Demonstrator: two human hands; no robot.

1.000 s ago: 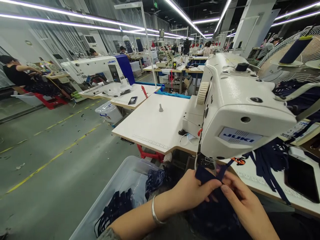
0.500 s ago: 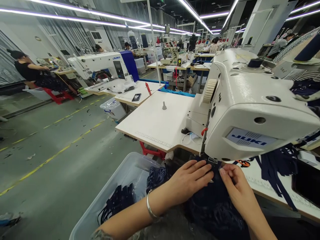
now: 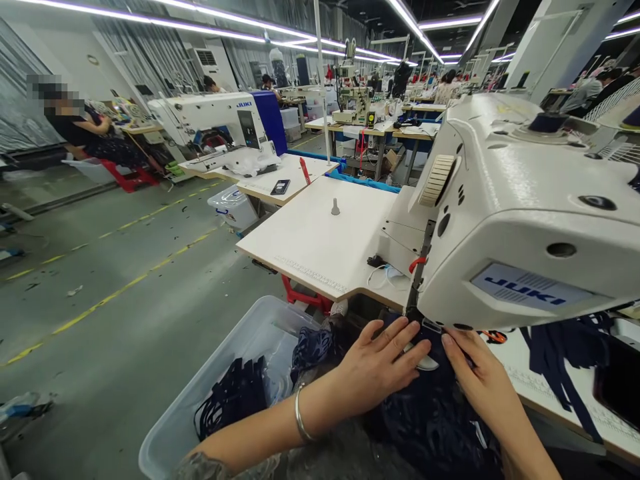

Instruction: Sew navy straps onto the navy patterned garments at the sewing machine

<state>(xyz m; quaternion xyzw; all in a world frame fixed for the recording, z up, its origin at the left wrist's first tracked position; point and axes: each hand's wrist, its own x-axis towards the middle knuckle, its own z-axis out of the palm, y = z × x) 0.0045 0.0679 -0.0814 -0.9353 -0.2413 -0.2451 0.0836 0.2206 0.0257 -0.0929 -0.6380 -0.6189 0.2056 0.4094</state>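
Note:
A white Juki sewing machine [image 3: 520,220] fills the right side of the head view. Dark navy patterned fabric [image 3: 430,427] lies under its head and over my lap. My left hand [image 3: 383,363] rests flat on the fabric just left of the needle area, fingers stretched out; a silver bangle sits on its wrist. My right hand [image 3: 475,377] presses on the fabric right of the needle, fingers together and pointing toward the presser foot. The needle itself is hidden by the machine head.
A clear plastic bin [image 3: 210,400] with dark fabric pieces stands at my lower left. The white table [image 3: 320,240] carries a small grey peg. Navy strips [image 3: 565,347] hang at right. Another Juki machine [image 3: 215,130] and seated workers are beyond the aisle.
Both hands have gone from pinching a navy piece below the machine to lying on the fabric at the needle area. The view has shifted right and closer.

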